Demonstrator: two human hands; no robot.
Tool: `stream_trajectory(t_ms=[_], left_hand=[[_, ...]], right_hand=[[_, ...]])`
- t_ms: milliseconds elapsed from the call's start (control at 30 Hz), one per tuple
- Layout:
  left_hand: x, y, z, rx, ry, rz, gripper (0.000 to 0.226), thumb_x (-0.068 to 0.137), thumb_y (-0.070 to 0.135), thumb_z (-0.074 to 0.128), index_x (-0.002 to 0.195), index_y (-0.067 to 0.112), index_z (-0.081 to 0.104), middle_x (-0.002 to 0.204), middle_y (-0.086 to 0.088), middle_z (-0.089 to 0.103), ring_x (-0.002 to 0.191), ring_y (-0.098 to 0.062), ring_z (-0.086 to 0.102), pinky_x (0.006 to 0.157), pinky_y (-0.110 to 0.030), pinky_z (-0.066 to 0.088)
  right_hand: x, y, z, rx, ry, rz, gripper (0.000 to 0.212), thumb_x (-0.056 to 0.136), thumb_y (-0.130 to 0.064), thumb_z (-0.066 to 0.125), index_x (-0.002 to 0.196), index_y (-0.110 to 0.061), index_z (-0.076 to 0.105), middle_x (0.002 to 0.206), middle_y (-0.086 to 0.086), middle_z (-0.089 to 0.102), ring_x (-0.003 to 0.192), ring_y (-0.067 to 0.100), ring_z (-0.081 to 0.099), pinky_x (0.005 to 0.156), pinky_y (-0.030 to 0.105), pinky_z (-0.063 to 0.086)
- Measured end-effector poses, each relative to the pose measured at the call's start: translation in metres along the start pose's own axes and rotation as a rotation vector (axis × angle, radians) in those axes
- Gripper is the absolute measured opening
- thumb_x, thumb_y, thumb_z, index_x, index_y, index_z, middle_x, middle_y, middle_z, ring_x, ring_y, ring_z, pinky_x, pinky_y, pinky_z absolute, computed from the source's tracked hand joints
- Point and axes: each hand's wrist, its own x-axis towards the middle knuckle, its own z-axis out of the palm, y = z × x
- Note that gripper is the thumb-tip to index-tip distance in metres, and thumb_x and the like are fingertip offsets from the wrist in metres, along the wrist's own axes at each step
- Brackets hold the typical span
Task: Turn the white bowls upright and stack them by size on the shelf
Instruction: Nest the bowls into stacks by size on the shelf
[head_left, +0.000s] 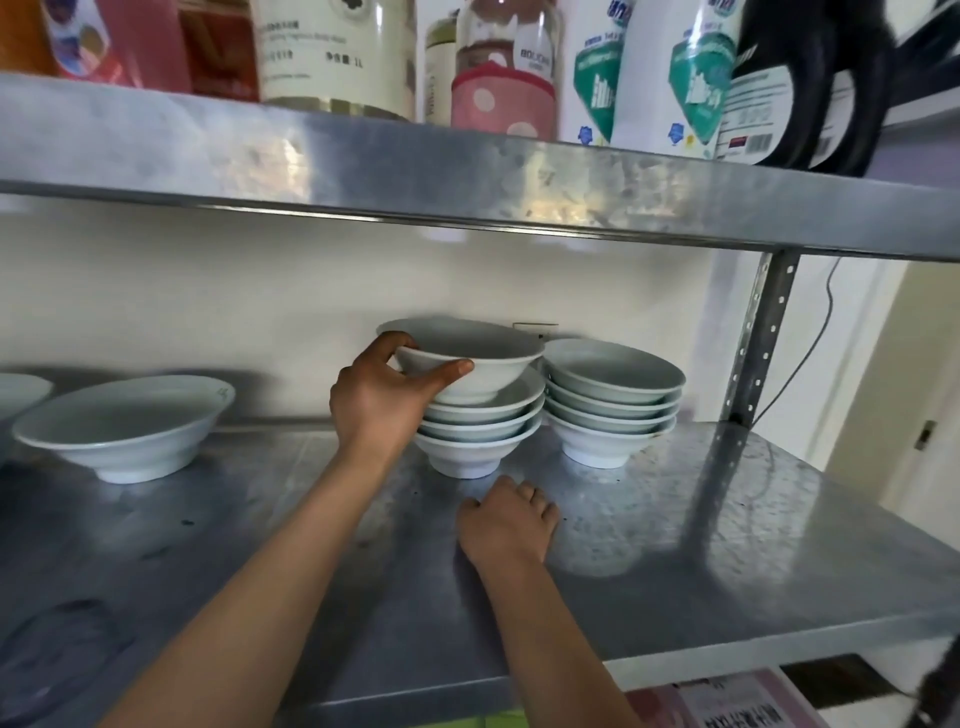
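Note:
My left hand (382, 400) grips the rim of an upright white bowl (483, 364), which sits tilted on top of a middle stack of upright white bowls (478, 441). Right of it stands a second stack of upright white bowls (613, 410). A wide single white bowl (130, 431) stands upright at the left, and the edge of another bowl (21, 395) shows at the far left. My right hand (509, 525) rests palm down on the metal shelf (701, 545) in front of the middle stack, holding nothing.
An upper metal shelf (467, 176) hangs low overhead, loaded with bottles and bags (670, 73). A perforated steel post (758, 338) stands at the back right, with a cable beside it. A pink box (727, 701) lies below the shelf's front edge.

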Motion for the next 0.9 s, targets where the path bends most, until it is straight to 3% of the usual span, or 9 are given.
stream_trajectory(t_ms=[200, 267, 400, 500, 567, 633, 800, 900], left_hand=[[-0.004, -0.021, 0.02, 0.105, -0.076, 0.032, 0.067, 0.053, 0.079, 0.068, 0.098, 0.03, 0.062, 0.092, 0.004, 0.07, 0.09, -0.02, 0.064, 0.072, -0.028, 0.047], [-0.009, -0.027, 0.026, 0.107, -0.031, 0.108, 0.067, 0.056, 0.076, 0.069, 0.101, 0.027, 0.064, 0.091, 0.001, 0.07, 0.088, -0.021, 0.064, 0.069, -0.028, 0.048], [-0.012, -0.044, 0.035, 0.156, -0.041, 0.266, 0.069, 0.074, 0.071, 0.058, 0.119, 0.019, 0.061, 0.105, -0.006, 0.07, 0.098, -0.029, 0.063, 0.08, -0.035, 0.052], [-0.02, -0.056, 0.036, 0.056, -0.181, 0.254, 0.073, 0.086, 0.062, 0.051, 0.142, 0.017, 0.038, 0.132, -0.006, 0.058, 0.118, -0.026, 0.056, 0.095, -0.036, 0.048], [-0.028, -0.061, 0.03, -0.011, -0.25, 0.167, 0.081, 0.089, 0.052, 0.055, 0.151, 0.012, 0.021, 0.153, -0.007, 0.034, 0.138, -0.022, 0.037, 0.111, -0.029, 0.033], [-0.037, -0.069, 0.021, 0.069, -0.302, 0.064, 0.084, 0.092, 0.048, 0.053, 0.152, 0.008, 0.01, 0.159, -0.009, 0.02, 0.145, -0.021, 0.024, 0.113, -0.026, 0.021], [-0.068, -0.096, -0.026, 0.402, -0.463, 0.025, 0.067, 0.096, 0.049, 0.042, 0.15, 0.014, 0.024, 0.157, -0.006, 0.026, 0.143, -0.019, 0.025, 0.115, -0.027, 0.017], [-0.086, -0.109, -0.061, 0.485, -0.52, 0.028, 0.061, 0.096, 0.049, 0.039, 0.147, 0.016, 0.035, 0.156, -0.004, 0.03, 0.143, -0.017, 0.027, 0.114, -0.022, 0.014]], right_hand=[[-0.001, 0.0, -0.002, -0.016, -0.004, -0.005, 0.056, 0.092, -0.041, 0.039, 0.14, -0.012, 0.04, 0.151, 0.018, 0.033, 0.143, 0.034, 0.022, 0.118, 0.048, 0.011], [-0.001, -0.001, -0.002, -0.023, -0.017, -0.004, 0.055, 0.093, -0.04, 0.038, 0.14, -0.012, 0.039, 0.152, 0.018, 0.031, 0.144, 0.034, 0.021, 0.118, 0.049, 0.009], [-0.002, -0.003, -0.004, -0.037, -0.04, -0.007, 0.054, 0.094, -0.036, 0.036, 0.143, -0.012, 0.036, 0.155, 0.02, 0.027, 0.145, 0.035, 0.017, 0.119, 0.05, 0.006], [-0.003, -0.004, -0.007, -0.042, -0.083, -0.008, 0.058, 0.096, -0.036, 0.036, 0.148, -0.012, 0.027, 0.159, 0.021, 0.016, 0.148, 0.036, 0.009, 0.12, 0.051, 0.0], [-0.002, -0.005, -0.008, -0.027, -0.107, -0.016, 0.062, 0.095, -0.036, 0.038, 0.15, -0.011, 0.023, 0.159, 0.022, 0.012, 0.149, 0.036, 0.005, 0.119, 0.052, -0.003], [-0.002, -0.005, -0.009, -0.025, -0.13, -0.025, 0.064, 0.095, -0.036, 0.039, 0.151, -0.01, 0.021, 0.16, 0.021, 0.012, 0.149, 0.034, 0.005, 0.119, 0.053, -0.006], [-0.013, -0.004, -0.008, 0.029, -0.163, -0.075, 0.059, 0.095, -0.028, 0.036, 0.149, -0.01, 0.025, 0.159, 0.018, 0.018, 0.148, 0.032, 0.011, 0.119, 0.05, -0.003], [-0.026, -0.007, -0.01, 0.01, -0.195, -0.166, 0.058, 0.094, -0.028, 0.037, 0.148, -0.01, 0.027, 0.158, 0.019, 0.019, 0.148, 0.033, 0.011, 0.12, 0.05, 0.0]])
